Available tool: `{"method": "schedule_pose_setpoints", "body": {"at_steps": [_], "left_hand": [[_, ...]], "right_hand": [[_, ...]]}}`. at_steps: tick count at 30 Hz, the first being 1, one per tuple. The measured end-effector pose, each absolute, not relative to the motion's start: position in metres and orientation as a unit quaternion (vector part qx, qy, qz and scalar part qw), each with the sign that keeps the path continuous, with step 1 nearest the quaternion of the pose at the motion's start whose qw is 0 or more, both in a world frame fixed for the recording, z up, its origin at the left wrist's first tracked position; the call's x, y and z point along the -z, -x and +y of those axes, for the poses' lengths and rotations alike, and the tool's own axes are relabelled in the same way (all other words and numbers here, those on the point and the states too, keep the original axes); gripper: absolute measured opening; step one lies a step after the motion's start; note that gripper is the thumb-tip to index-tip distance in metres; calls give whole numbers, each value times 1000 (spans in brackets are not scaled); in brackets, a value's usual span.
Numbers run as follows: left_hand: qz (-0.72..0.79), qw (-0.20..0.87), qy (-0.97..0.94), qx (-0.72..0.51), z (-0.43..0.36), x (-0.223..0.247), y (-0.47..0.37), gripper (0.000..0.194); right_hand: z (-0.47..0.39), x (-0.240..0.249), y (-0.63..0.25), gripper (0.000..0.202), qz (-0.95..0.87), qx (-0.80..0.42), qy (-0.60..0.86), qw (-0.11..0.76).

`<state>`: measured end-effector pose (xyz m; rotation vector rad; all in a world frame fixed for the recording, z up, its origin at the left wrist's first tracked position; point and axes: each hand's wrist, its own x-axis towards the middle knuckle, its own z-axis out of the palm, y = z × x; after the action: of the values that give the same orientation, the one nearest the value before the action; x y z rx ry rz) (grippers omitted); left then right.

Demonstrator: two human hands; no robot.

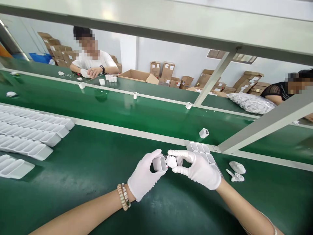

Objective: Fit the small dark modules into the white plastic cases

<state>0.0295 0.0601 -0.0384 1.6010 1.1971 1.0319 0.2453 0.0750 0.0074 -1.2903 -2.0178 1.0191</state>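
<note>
My left hand [146,174], in a white glove, grips a small white plastic housing [159,164] turned on its side. Between finger and thumb, my right hand [199,166], gloved too, pinches a small white part [171,161] with dark and red bits at its inner edge. That part is right at the open end of the housing; whether it enters is hard to make out. Just behind my right hand stands a group of white housings [199,147], partly hidden by the glove.
Rows of white housings [36,150] fill the left side. White scraps [237,171] lie at right. Beyond a metal rail, a green conveyor belt [117,109] carries a few white pieces [203,133]. A slanting post [266,120] rises at right. Two people sit across.
</note>
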Motion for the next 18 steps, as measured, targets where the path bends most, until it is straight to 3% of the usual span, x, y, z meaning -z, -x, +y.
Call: {"method": "schedule_pose_setpoints", "body": {"at_steps": [7,18], "left_hand": [[461,396,-665,-434,58,45,-26,58],[468,376,-685,-412,56,40,-27,49]], "right_hand": [[64,-11,-234,42,-753,-349,502,246],[55,-23,-227,40,-744,-321,544,217]]}}
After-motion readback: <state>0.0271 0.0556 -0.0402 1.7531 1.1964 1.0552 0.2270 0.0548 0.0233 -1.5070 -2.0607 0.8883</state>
